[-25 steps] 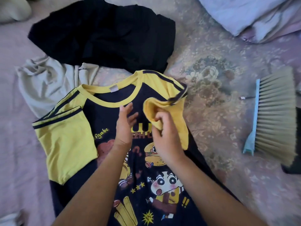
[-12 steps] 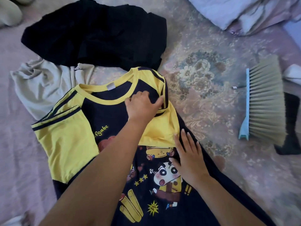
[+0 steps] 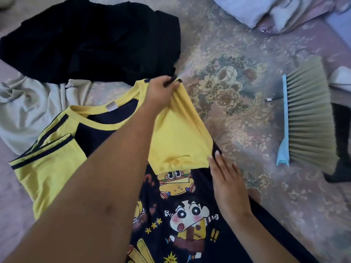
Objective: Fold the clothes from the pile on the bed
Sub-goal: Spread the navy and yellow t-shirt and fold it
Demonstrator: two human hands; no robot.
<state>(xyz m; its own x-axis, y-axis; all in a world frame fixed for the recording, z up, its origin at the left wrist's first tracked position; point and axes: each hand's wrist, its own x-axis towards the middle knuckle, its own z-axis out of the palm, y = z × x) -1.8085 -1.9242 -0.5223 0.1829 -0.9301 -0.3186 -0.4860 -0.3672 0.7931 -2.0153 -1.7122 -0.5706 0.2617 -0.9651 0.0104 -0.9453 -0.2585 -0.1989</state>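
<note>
Navy T-shirt (image 3: 190, 215) with yellow collar, yellow sleeves and cartoon print lies face up on the bed (image 3: 237, 95); its right-side sleeve is folded inward over the chest. Beyond its collar lies a crumpled black garment (image 3: 91, 40); a rumpled grey garment (image 3: 28, 111) touches its left shoulder.

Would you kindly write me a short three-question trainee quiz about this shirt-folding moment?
1. True or false: the left hand pinches the yellow sleeve.
2. The right hand lies: A) flat on the navy shirt; B) on the brush; C) on the black garment.
3. Fill in: the grey cloth lies partly under the ____ garment.

Key: 1 true; 2 A; 3 black.
</note>
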